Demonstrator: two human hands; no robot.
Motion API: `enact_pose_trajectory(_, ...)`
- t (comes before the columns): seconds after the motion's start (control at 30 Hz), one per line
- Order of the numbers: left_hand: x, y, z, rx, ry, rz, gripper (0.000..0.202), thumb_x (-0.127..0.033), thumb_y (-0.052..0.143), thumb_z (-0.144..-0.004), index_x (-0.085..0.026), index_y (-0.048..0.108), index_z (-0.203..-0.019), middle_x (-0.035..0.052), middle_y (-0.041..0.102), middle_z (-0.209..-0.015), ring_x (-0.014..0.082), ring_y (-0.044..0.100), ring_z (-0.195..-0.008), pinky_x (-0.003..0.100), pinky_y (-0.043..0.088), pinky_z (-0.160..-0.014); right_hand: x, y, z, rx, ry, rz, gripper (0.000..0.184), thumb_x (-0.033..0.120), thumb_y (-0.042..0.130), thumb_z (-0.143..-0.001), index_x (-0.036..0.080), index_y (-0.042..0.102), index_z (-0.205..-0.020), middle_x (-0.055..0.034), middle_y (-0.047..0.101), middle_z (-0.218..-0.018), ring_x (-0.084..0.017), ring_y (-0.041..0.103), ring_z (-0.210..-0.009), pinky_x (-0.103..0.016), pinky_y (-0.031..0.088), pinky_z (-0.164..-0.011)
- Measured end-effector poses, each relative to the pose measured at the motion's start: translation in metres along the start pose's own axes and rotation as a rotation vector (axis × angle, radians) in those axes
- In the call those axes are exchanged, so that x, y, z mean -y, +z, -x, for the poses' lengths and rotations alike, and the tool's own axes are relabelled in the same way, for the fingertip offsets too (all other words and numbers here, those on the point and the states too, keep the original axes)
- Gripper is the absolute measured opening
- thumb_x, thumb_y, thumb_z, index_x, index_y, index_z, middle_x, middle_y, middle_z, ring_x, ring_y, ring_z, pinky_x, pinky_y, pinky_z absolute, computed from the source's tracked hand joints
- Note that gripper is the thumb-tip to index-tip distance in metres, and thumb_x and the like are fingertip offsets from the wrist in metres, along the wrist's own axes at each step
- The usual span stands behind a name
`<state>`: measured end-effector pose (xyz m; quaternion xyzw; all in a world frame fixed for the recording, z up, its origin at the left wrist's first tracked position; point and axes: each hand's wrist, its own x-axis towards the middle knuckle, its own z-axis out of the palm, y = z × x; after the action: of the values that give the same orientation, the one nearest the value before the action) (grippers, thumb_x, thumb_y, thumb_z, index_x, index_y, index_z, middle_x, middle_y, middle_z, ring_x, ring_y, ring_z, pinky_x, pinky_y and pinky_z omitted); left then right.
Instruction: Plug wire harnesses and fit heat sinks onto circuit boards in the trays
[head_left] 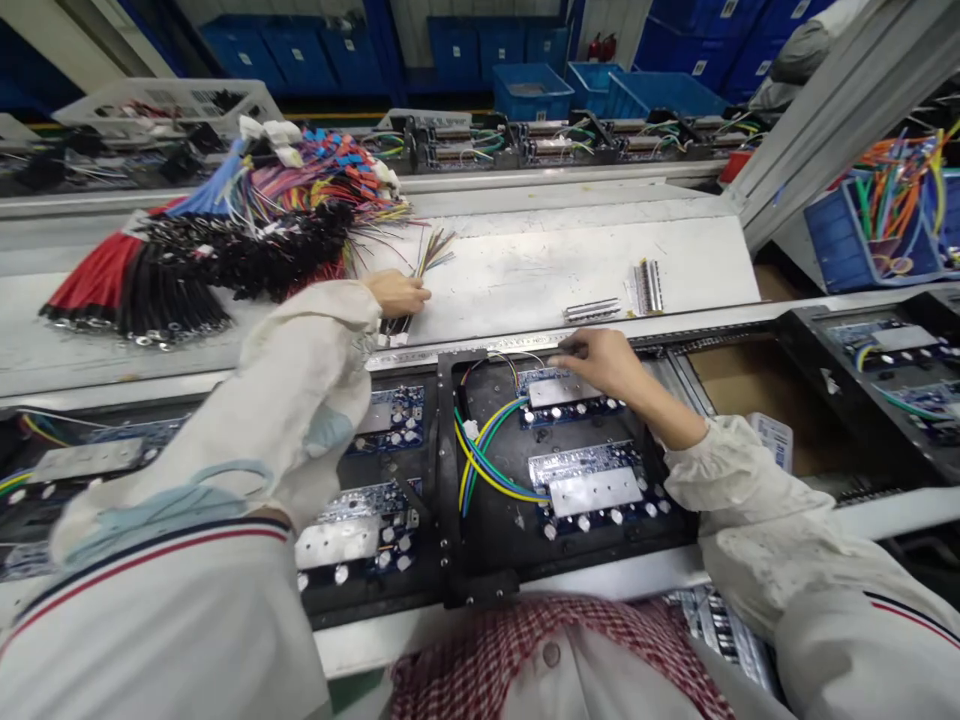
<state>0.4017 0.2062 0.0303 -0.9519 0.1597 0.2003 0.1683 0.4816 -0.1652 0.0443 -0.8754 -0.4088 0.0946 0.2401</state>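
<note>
Factory line, pale grey counter [540,270]. Closed left hand [396,292] pinching thin bundle of coloured wires [433,252] lying on counter; right hand [600,362] curled over upper blue circuit board [562,395] in black tray [480,590], grip unclear. Wires probably light, limp; best gripped mid-bundle.

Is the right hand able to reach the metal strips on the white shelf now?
Probably yes. The right hand is at the upper circuit board, and the metal strips lie just beyond on the white shelf, with nothing between.
</note>
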Motion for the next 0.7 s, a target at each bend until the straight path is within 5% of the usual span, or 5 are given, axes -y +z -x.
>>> enact_pose_trajectory(0.13,-0.01,0.005,0.004,-0.035,-0.075,0.072,0.018,-0.006,0.041,-0.081,-0.015,0.057,-0.081,0.0074,0.056,-0.082,0.0158,0.046,-0.077,0.024,0.032,-0.059,0.009,-0.031,0.026,-0.077,-0.072,-0.016,0.022,0.033,0.069,-0.075,0.015,0.07,-0.085,-0.0054,0.07,-0.075,-0.016,0.062,-0.067,-0.028,0.045,-0.065)
enact_pose_trajectory(0.4,-0.034,-0.011,0.006,-0.202,-0.256,0.346,0.017,-0.003,0.046,-0.074,-0.016,0.049,-0.064,0.0044,0.052,-0.066,0.0135,0.045,-0.063,0.025,0.036,-0.061,-0.006,-0.053,0.092,-0.09,-0.025,-0.095,0.018,0.034,0.064,-0.076,0.018,0.07,-0.082,-0.003,0.071,-0.077,-0.017,0.063,-0.068,-0.029,0.046,-0.064)
enact_pose_trajectory(0.57,-0.041,-0.042,0.035,-0.702,-0.644,0.636,0.01,-0.021,0.055,-0.081,-0.015,0.048,-0.086,0.0,0.056,-0.073,0.0116,0.048,-0.075,0.03,0.043,-0.081,-0.019,-0.052,0.112,-0.085,0.007,-0.137,0.02,0.037,0.063,-0.077,0.018,0.07,-0.079,-0.0027,0.07,-0.075,-0.017,0.063,-0.068,-0.028,0.046,-0.063)
enact_pose_trajectory(0.7,-0.094,-0.078,0.096,-1.189,-0.861,0.651,0.033,-0.036,0.047,-0.088,-0.014,0.037,-0.111,0.0043,0.057,-0.103,0.0108,0.051,-0.089,0.034,0.046,-0.087,-0.029,-0.057,0.127,-0.115,-0.003,-0.175,0.023,0.04,0.062,-0.076,0.019,0.071,-0.08,-0.003,0.07,-0.075,-0.017,0.063,-0.067,-0.028,0.046,-0.062)
